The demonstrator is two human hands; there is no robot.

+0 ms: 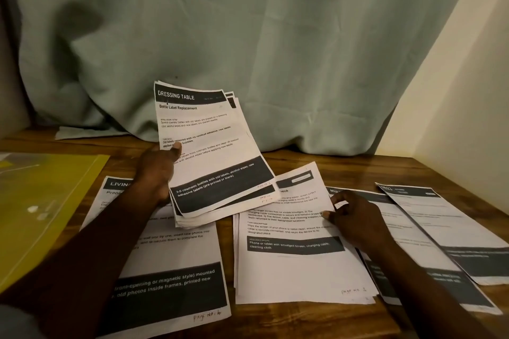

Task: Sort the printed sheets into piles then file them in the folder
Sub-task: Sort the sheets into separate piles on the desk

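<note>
Head view: my left hand (157, 173) grips fanned stack (212, 146); right hand (355, 217) pinches sheet (300, 201) edge on mid pile (289, 275). Risk: stack slips fr. grip, mixes w/ piles.

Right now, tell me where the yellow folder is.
In the head view, the yellow folder lies flat on the wooden table at far left, just left of the pile headed LIVING.

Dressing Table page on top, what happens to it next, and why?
Probably the right hand lets go of the phone sheet and takes the Dressing Table page off the stack the left hand holds; it lies on top.
</note>
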